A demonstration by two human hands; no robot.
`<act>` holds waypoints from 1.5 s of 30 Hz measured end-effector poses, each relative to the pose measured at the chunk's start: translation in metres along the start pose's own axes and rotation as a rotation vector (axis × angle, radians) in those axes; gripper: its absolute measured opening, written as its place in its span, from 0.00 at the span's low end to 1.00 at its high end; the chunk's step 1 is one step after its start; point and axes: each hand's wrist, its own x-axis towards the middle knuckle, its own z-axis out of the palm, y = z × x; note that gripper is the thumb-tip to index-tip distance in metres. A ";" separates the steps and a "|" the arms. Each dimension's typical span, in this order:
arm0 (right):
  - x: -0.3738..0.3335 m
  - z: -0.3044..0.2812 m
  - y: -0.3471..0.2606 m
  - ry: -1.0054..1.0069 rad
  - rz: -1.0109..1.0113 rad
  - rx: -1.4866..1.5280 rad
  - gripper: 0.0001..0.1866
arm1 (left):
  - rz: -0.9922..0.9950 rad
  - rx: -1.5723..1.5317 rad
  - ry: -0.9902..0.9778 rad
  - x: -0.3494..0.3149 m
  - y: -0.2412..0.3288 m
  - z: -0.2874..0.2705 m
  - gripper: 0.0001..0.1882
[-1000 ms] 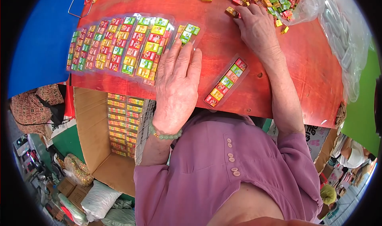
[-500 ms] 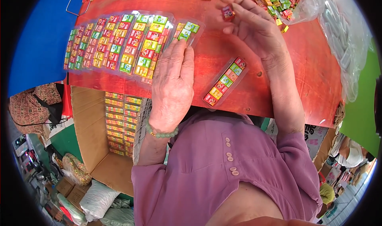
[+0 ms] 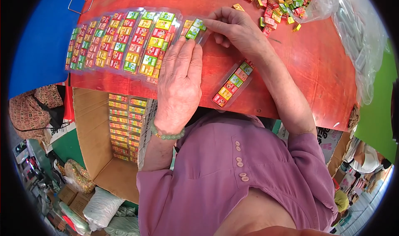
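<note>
My left hand (image 3: 178,80) lies flat with its fingers stretched out together, over the lower part of a clear plastic tray (image 3: 204,37). Small green boxes (image 3: 193,31) and a yellow one show at the tray's far end, beyond the fingertips. At that same end my right hand (image 3: 239,30) is closed in a pinch, its thumb touching a green box; whatever sits between the fingers is hidden. Just left of my left hand stands a filled tray of small coloured boxes (image 3: 156,43). A narrow filled strip (image 3: 232,84) lies below my right forearm, partly covered by it.
More filled trays (image 3: 102,40) overlap in a row on the red table (image 3: 311,65). Loose small boxes (image 3: 278,3) are heaped at the far side, beside a clear bag of plastic trays (image 3: 353,32). An open carton (image 3: 89,132) with packed trays stands below the table's front edge.
My right hand has moved left and nearer, from beside the heap to the tray. The small red box seen in its fingers is now out of sight. My left hand stays put.
</note>
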 end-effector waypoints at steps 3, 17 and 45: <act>0.000 0.001 0.004 -0.002 0.028 0.063 0.13 | 0.004 -0.019 -0.003 -0.001 -0.001 0.002 0.23; -0.039 -0.038 0.013 0.097 0.060 0.215 0.06 | 0.041 -0.080 0.060 0.009 0.018 -0.007 0.37; -0.230 -0.123 0.066 0.823 0.183 -0.459 0.07 | 0.453 -0.461 -0.287 0.017 0.153 0.079 0.24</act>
